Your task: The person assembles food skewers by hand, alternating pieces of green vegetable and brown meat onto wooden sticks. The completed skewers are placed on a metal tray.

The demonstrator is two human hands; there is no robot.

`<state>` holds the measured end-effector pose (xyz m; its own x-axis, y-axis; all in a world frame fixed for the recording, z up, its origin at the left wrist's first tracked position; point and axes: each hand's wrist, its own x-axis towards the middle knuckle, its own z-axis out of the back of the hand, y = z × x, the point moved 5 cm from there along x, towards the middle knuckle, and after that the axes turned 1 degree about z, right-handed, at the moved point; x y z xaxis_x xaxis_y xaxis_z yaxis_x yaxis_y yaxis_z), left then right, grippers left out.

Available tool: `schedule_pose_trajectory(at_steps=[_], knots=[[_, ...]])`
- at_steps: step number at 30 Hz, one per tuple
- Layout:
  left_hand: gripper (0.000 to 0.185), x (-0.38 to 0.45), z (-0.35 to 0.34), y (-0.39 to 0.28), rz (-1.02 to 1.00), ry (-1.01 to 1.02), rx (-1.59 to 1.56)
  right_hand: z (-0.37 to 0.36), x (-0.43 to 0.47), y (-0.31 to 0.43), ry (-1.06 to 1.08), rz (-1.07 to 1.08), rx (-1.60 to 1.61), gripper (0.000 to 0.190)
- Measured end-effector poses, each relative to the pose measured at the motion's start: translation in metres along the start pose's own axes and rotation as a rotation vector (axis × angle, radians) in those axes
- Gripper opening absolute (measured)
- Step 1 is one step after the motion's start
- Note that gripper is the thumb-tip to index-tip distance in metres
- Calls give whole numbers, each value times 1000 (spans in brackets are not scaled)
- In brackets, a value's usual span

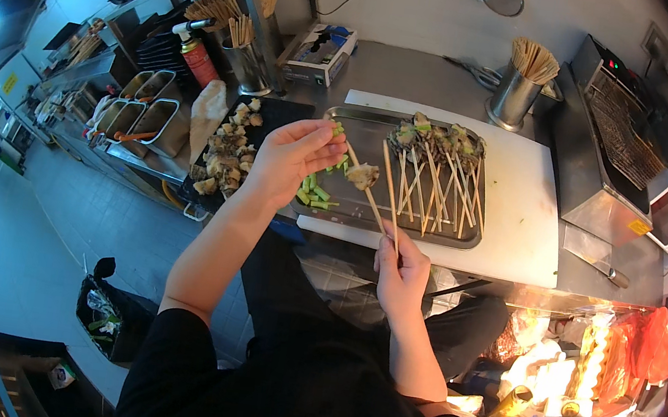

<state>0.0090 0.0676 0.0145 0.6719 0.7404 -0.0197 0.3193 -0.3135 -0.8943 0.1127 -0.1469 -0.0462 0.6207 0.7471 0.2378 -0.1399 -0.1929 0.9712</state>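
My left hand [300, 156] pinches a small green vegetable piece [338, 130] at its fingertips, just beyond the tip of a wooden skewer. In my right hand [404, 266] are two wooden skewers; one bears a pale, greyish-brown food piece [363, 175], the other [389, 187] is bare. Both hands are over the near side of a metal tray [346, 215]. Cut green vegetable pieces [315, 194] lie at the tray's left. Several loaded skewers [436, 143] rest at its right with their bare ends towards me. More greyish-brown pieces [228, 152] lie on a black tray left of the metal one.
A white cutting board [524, 197] lies under the tray. Behind stand a metal cup of skewers [516, 93] and scissors [487, 75]. A fryer-like steel appliance [613, 139] and a knife [616, 277] are at right. At left are a gas torch [198, 58] and metal containers [160, 126].
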Motion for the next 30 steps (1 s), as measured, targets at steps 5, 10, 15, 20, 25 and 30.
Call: schedule_pose_trajectory(at_steps=[5, 10, 15, 20, 25, 30], knots=[[22, -11, -7, -1, 15, 24, -92, -6, 1, 5, 12, 32, -73, 28], [22, -15, -16, 2, 4, -5, -102, -6, 0, 6, 1, 23, -122, 28], [23, -16, -17, 5, 14, -8, -102, -7, -2, 7, -21, 31, -138, 28], [24, -20, -21, 6, 18, 14, -51, -8, -3, 12, -28, 78, -177, 30], [25, -17, -20, 11, 58, 36, 45, -13, -5, 21, -31, 121, -227, 29], [26, -20, -30, 24, 108, 95, 112, -18, -1, 11, -66, 119, -177, 31]])
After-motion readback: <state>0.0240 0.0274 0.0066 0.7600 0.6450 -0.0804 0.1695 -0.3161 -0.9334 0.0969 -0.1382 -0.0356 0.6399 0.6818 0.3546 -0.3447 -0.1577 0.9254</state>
